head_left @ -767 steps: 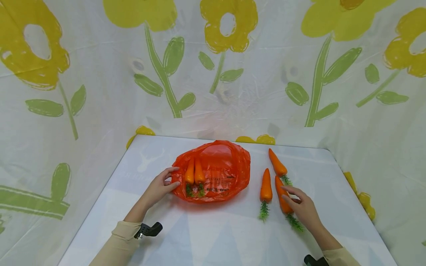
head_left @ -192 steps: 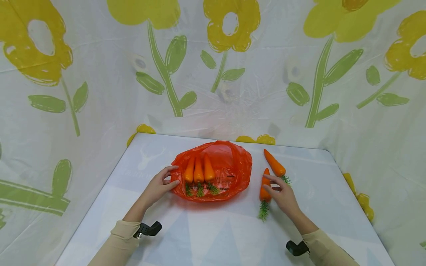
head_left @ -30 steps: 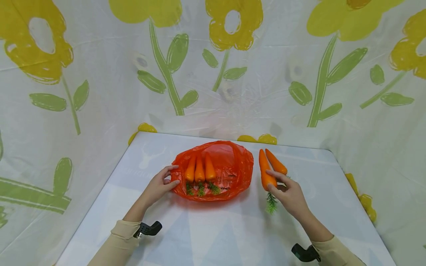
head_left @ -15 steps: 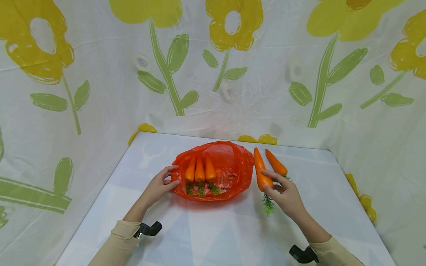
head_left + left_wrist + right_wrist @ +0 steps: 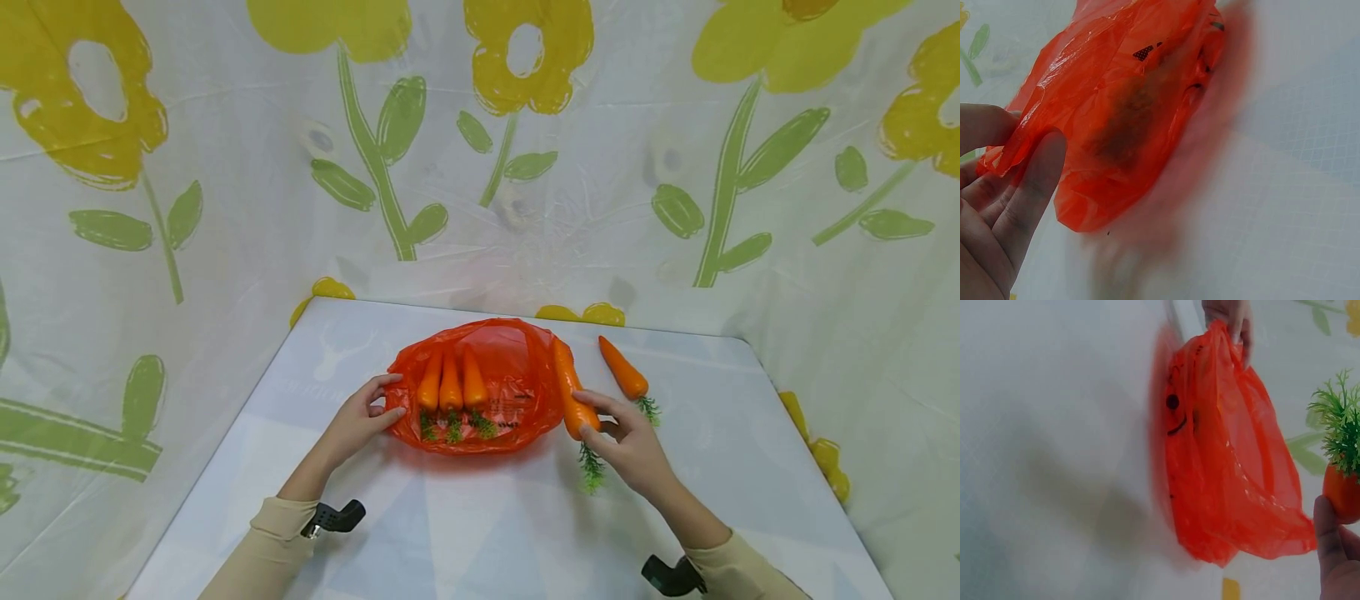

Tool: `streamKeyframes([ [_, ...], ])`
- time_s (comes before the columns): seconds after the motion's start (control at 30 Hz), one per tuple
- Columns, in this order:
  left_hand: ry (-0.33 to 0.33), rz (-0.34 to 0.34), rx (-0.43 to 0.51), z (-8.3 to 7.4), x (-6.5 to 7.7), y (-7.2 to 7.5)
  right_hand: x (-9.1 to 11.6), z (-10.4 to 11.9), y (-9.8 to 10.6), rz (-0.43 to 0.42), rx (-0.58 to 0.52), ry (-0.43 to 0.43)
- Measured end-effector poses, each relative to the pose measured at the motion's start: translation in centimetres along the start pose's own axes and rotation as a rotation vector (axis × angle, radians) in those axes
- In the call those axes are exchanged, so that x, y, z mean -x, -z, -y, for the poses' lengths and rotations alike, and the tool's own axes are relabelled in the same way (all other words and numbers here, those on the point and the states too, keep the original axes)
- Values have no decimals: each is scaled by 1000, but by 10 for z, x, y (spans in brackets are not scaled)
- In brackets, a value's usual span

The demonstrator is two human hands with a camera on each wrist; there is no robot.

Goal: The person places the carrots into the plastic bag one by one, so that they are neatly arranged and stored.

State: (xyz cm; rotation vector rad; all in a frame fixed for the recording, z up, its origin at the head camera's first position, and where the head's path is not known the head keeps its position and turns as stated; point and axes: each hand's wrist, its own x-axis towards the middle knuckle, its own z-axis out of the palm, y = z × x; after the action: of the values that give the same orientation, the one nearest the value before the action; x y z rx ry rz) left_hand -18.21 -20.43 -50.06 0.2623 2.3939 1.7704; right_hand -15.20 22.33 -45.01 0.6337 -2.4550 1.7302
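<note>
A red plastic bag (image 5: 517, 421) lies open on the table, with three carrots (image 5: 450, 387) side by side in its left half, green tops toward me. My left hand (image 5: 363, 421) pinches the bag's left rim between thumb and fingers, as the left wrist view shows with the red film (image 5: 1041, 112) folded in the grip. At the bag's right rim, my right hand (image 5: 630, 437) holds another carrot (image 5: 572, 392) by its thick end, tip pointing away and overlapping the rim. Its leafy top (image 5: 1338, 425) hangs free in the right wrist view.
One more carrot (image 5: 622, 367) rests on the white table (image 5: 480, 533) to the right of the bag, beyond my right hand. A flower-printed curtain (image 5: 585, 208) encloses the table's back and sides. The table's back edge runs just behind the bag.
The right hand has carried its carrot leftward, from beside the loose carrot to the bag's right rim. The left hand has kept its grip, and the three carrots in the bag have not moved.
</note>
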Motion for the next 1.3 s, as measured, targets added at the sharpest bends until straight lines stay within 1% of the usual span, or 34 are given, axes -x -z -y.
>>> streamKeyframes([
  [0.23,-15,1,13,2,1,1,-2,0,-7,35,-9,-51],
  [0.4,-25,7,20,2,0,1,-5,-4,-13,48,-16,-67],
  [0.6,-10,8,14,0,0,0,-10,-10,-22,52,-12,-102],
  [0.63,-3,4,14,-1,-1,0,-10,-11,-23,52,-14,-105],
  [0.87,-11,13,4,-1,0,1,-15,-15,-31,73,-33,-97],
  [1.03,-4,14,10,-2,1,1,-18,-15,-36,77,-9,-141],
  [1.3,-13,21,36,-4,1,1,-26,-12,-46,68,-3,-147],
])
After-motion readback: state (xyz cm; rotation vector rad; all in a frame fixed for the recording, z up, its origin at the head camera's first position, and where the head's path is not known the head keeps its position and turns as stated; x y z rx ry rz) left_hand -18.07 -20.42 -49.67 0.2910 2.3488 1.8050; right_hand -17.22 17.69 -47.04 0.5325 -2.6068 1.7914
